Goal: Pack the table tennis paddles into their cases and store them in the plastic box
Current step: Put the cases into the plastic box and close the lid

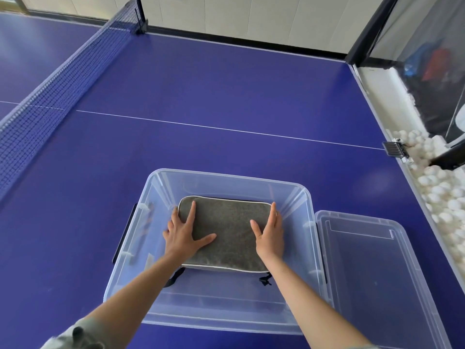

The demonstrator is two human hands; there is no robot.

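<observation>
A grey rectangular paddle case [227, 229] with light piping lies flat inside the clear plastic box [305, 197] on the blue table. My left hand [182, 234] lies flat on the case's left side, fingers straight and spread. On the case's right side rests my right hand [269, 235], also with straight fingers, its fingertips at the far right corner. A black strap [173, 278] and a zipper pull [265, 280] stick out from the case's near edge. No paddle is visible.
The box's clear lid [372, 268] lies on the table just right of the box. The net [50, 91] runs along the left. Beyond the table's right edge is a trough with several white balls [442, 197].
</observation>
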